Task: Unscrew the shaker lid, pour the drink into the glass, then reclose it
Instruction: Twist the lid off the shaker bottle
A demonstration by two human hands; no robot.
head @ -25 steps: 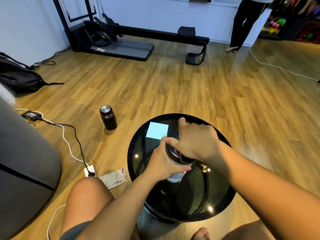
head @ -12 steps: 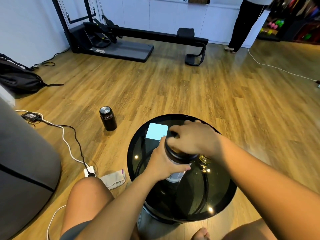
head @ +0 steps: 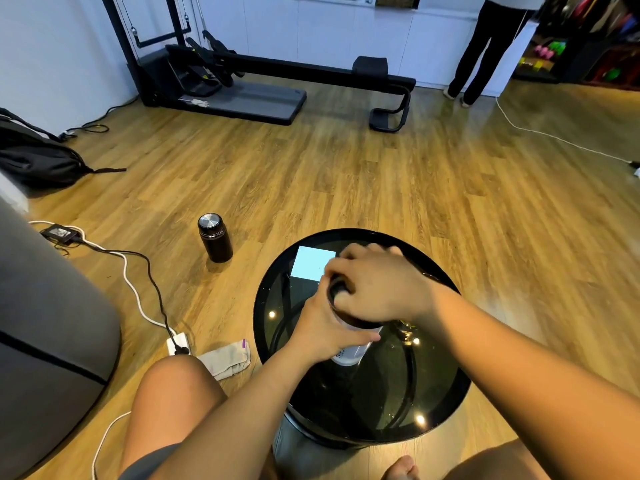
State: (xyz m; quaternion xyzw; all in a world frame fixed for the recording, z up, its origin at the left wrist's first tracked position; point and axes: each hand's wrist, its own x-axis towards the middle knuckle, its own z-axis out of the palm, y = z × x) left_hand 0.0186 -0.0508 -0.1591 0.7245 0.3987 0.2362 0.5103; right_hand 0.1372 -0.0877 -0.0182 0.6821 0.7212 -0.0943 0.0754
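Note:
A shaker [head: 349, 353] with a pale body and a black lid [head: 337, 292] stands upright on the round black glass table [head: 446, 403]. My left hand [head: 325, 327] is wrapped around the shaker's body from the left. My right hand [head: 377, 285] lies over the top and grips the lid, hiding most of it. A clear glass [head: 405, 329] stands just right of the shaker, mostly hidden behind my right wrist.
A light blue paper square [head: 311, 261] lies at the table's far left. On the floor to the left are a black flask [head: 214, 242], a cloth [head: 228, 358] and cables with a power strip [head: 178, 344]. A person [head: 481, 50] stands far back right.
My right hand has turned on the lid, the fingers sweeping round toward the left and back. My left hand has kept the shaker in place.

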